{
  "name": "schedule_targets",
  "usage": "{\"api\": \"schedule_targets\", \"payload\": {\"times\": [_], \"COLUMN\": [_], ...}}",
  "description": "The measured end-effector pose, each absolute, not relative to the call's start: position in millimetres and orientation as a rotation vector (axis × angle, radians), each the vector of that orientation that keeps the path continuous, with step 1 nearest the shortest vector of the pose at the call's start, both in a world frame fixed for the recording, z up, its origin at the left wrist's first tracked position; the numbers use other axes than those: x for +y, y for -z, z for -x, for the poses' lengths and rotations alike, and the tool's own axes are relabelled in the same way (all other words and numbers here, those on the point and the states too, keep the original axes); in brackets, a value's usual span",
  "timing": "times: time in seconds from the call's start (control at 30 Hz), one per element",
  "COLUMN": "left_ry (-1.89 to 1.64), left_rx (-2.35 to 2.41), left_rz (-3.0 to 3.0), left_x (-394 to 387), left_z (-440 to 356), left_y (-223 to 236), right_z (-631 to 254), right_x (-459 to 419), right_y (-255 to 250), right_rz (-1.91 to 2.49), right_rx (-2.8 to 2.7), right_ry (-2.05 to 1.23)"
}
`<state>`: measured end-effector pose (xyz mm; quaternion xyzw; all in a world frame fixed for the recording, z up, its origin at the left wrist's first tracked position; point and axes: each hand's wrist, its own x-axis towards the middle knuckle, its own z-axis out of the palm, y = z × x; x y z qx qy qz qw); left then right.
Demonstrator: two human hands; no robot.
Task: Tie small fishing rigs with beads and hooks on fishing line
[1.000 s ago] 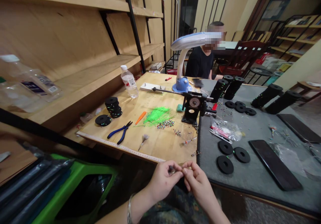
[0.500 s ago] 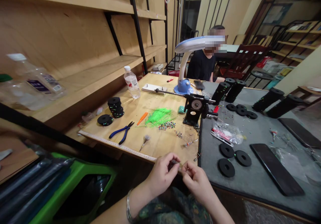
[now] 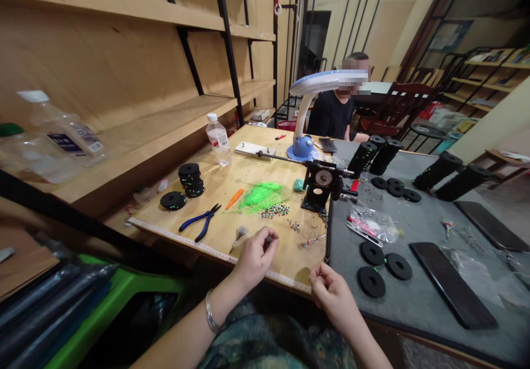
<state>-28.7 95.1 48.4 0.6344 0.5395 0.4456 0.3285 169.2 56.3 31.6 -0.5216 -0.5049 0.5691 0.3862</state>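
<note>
Discs (image 3: 191, 180), black and stacked, stand well left of the green strands (image 3: 263, 195); blue-handled pliers (image 3: 201, 223) lie left of those strands and nearer me; an orange tapered tool (image 3: 234, 199) rests just beside them on the left; my left hand (image 3: 254, 256) is on the near side of the strands, thumb and fingers curled into an almost closed grip; a small dark thing (image 3: 269, 241) shows between them, too small to name. To handle it well, I judge, I want light pressure, just enough that it cannot roll, and one end left bare for the other hand.

Beads (image 3: 275, 210) lie just beside the strands, on their near right; loose as they are, a dragging finger could scatter them, so a raised path suits my hands better; a black dial device (image 3: 318, 184) stands right of the strands. My right hand (image 3: 331, 286) is right of the strands and much nearer me, well apart from the left; its thumb lies close against the forefinger, and I cannot tell whether anything fine is pinched there; a steady wrist and small finger movements should serve best.
</note>
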Motion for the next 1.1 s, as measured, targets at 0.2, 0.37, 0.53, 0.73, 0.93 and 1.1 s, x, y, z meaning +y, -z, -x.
{"api": "schedule_targets", "payload": {"times": [0.2, 0.37, 0.53, 0.73, 0.93, 1.1], "left_ry": [-0.934, -0.997, -1.205, -0.867, -0.987, -1.008], "left_rx": [1.592, 1.642, 1.389, 1.031, 0.920, 0.874], "left_rz": [-2.208, -2.391, -2.210, -1.361, -0.973, -0.836], "left_x": [107, 102, 81, 59, 57, 52], "left_z": [37, 38, 35, 12, -1, 2], "left_y": [-48, -59, -75, -68, -59, -54], "right_z": [-167, -168, -168, -165, -157, -150], "right_x": [57, 55, 55, 54, 51, 48], "right_y": [-39, -41, -40, -46, -53, -52], "right_rz": [1.304, 1.280, 1.259, 1.250, 1.187, 1.189], "right_rx": [-1.109, -1.066, -1.052, -1.205, -1.421, -1.767], "right_ry": [-1.592, -1.630, -1.678, -1.708, -1.652, -1.320]}}
